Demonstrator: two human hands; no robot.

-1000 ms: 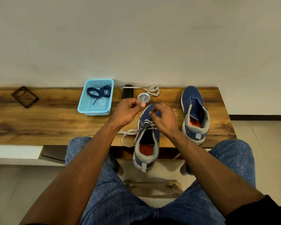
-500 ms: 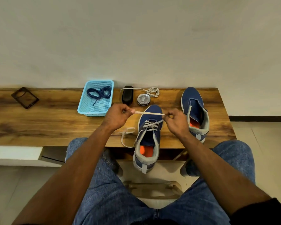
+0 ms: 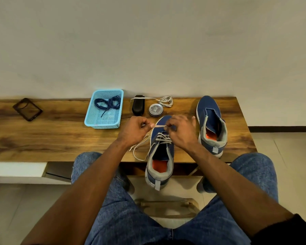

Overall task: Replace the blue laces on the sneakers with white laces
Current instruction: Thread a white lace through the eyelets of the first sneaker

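A blue sneaker (image 3: pixel 160 156) with grey collar lies at the table's front edge, heel overhanging, partly threaded with a white lace (image 3: pixel 163 137). My left hand (image 3: pixel 134 130) pinches one stretch of that lace just left of the toe. My right hand (image 3: pixel 181 130) pinches the same lace over the upper eyelets. The short span between the hands is taut. A loose loop of lace (image 3: pixel 139 152) trails on the table to the shoe's left. A second blue sneaker (image 3: pixel 211 124) without laces stands to the right. The blue laces (image 3: pixel 108 103) lie in a light blue basket (image 3: pixel 95 121).
A coiled white lace (image 3: pixel 165 101), a round tin (image 3: pixel 155 109) and a black brush (image 3: pixel 138 105) sit behind the hands. A dark phone case (image 3: pixel 27 109) lies far left on the wooden table (image 3: pixel 51 138). The wall runs directly behind it.
My hands had pulled the lace wide apart; now they have come back together over the shoe's toe, with only a short span of lace between them.
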